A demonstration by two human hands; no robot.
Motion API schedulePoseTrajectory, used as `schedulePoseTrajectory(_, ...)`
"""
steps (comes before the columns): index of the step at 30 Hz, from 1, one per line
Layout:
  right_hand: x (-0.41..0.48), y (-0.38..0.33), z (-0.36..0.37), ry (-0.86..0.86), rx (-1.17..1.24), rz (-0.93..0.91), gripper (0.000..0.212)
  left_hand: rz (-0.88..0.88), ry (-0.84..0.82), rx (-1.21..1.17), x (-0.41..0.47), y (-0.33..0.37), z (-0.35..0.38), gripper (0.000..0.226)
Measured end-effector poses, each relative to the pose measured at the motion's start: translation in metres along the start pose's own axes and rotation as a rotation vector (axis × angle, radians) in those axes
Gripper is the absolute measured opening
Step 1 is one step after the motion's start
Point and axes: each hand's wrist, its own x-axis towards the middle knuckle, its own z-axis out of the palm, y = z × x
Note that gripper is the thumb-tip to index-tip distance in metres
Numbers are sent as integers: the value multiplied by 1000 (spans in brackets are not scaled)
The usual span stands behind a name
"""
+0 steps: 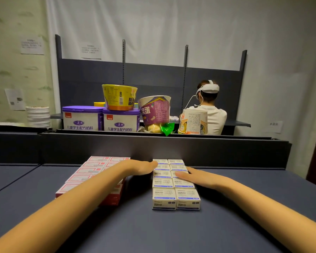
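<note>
Two neat columns of small white-and-blue boxes [175, 195] stand on a dark blue shelf [135, 230], running back to its rear wall. My left hand [140, 168] lies flat with straight fingers, its tips touching the left side of the far boxes. My right hand [192, 177] rests flat on top of the right column, fingers straight. To the left, a block of red-and-white boxes [91, 172] lies stacked, partly hidden under my left forearm.
Beyond the shelf's rear wall [153, 148] stand two purple-lidded tins [100, 118], noodle cups [119, 97] and a snack bag. A person in a white headset [208, 105] sits at the back right. Stacked white lids [37, 115] are far left.
</note>
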Motion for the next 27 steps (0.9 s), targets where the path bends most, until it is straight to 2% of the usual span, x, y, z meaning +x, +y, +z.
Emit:
schedulePoseTrajectory(1, -2, -2, 1, 3, 18, -23, 19, -1, 1, -1, 1, 0, 0, 69)
schedulePoseTrajectory(3, -4, -6, 3, 13, 42, -50, 11, -5, 5, 0, 2, 1, 0, 67)
schedulePoseTrajectory(16, 5, -15, 7, 16, 57, -59, 13, 28, 6, 8, -1, 1, 3, 64)
schedulePoseTrajectory(19, 2, -15, 6, -1, 79, -54, 29, 37, 9, 18, -4, 4, 3, 63)
schedulePoseTrajectory(22, -1, -7, 1, 6, 78, 61, 73, 58, -11, 27, -26, 9, -2, 54)
schedulePoseTrajectory(23, -5, -2, -1, 6, 86, 80, 80, 73, -22, 27, -33, 7, -4, 53)
schedulePoseTrajectory(27, -29, 15, 3, 20, 97, 25, 82, 281, -112, 34, -56, -17, -3, 64)
